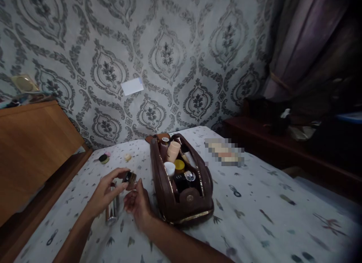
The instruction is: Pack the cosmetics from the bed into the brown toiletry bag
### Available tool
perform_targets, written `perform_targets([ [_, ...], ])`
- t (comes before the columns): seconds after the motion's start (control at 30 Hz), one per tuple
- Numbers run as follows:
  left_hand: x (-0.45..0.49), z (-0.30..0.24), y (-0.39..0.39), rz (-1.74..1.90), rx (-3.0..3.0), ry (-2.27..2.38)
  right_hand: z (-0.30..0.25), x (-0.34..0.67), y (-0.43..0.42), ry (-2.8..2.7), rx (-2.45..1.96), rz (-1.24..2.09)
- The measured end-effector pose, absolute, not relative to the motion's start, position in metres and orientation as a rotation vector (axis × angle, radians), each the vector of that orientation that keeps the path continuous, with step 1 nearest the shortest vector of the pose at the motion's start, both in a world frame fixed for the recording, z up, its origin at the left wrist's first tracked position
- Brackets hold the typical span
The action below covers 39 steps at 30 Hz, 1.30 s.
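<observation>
Both hands meet over the bed, just left of an open brown toiletry bag. My left hand pinches a small dark round jar from above with thumb and fingers. My right hand curls under the same jar, fingertips touching it. A slim silver tube lies on the sheet beneath my hands. The bag stands unzipped and packed with upright bottles, a beige tube, a white cap and a yellow lid.
The bed has a white patterned sheet. A small dark pot and a pale round item lie near the wooden headboard on the left. A dark wooden side table stands right, under a curtain. Patterned wallpaper is behind.
</observation>
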<state>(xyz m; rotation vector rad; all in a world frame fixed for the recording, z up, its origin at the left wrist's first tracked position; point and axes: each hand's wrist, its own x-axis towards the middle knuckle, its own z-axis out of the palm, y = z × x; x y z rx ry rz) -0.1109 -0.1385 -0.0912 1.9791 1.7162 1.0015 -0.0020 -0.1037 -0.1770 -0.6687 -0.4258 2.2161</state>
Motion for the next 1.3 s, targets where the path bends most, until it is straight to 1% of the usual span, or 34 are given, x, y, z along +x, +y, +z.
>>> perform_targets([
  [0.1, -0.086, -0.062, -0.134, 1.158, 2.065, 1.629, -0.178, -0.001, -0.103, -0.470, -0.648, 2.209],
  [0.17, -0.063, -0.040, -0.129, 1.152, 2.193, 1.557, -0.180, -0.002, -0.104, -0.477, -0.621, 2.209],
  [0.23, -0.038, -0.021, -0.123, 1.077, 2.356, 1.501, -0.183, -0.004, -0.105, -0.466, -0.577, 2.194],
  [0.37, 0.007, 0.000, -0.111, 0.783, 2.627, 1.372, -0.188, -0.008, -0.107, -0.504, -0.562, 2.129],
  [0.53, 0.036, -0.003, -0.096, 0.487, 2.815, 1.342, -0.187, -0.010, -0.106, -0.584, -0.598, 2.121],
  [0.7, 0.043, -0.012, -0.082, 0.308, 2.887, 1.344, -0.187, -0.010, -0.104, -0.578, -0.620, 2.159],
  [0.97, 0.047, -0.005, -0.070, 0.036, 2.828, 1.405, -0.192, -0.012, -0.102, -0.614, -0.604, 2.200],
  [1.1, 0.048, -0.002, -0.063, -0.003, 2.768, 1.379, -0.193, -0.012, -0.102, -0.627, -0.602, 2.211],
  [1.3, 0.047, -0.008, -0.061, 0.103, 2.730, 1.348, -0.190, -0.010, -0.105, -0.618, -0.600, 2.182],
])
